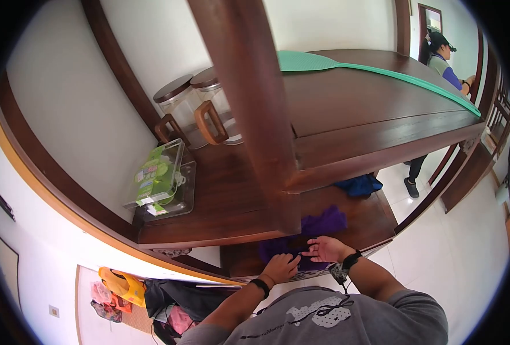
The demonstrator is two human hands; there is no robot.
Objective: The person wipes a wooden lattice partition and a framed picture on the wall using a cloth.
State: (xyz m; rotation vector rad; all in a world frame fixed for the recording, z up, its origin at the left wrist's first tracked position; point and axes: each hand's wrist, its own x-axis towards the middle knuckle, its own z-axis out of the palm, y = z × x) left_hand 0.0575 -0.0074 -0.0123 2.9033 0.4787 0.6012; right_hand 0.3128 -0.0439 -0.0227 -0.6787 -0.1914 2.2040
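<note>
One purple cloth (328, 221): bunched on lower shelf (370, 214), slanting near left to far right.
Left hand (282, 268): at near portion, fingers bent; cannot tell whether gripping.
Right hand (326, 249): nearer far portion, palm upturned, fingers partly spread; cannot tell whether gripping.

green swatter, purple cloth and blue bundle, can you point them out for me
Green swatter (308, 61): head view, on its flat, wide end.
Purple cloth (327, 221): head view, on the crumpled part beyond the hands.
Blue bundle (360, 186): head view, on its middle.
</note>
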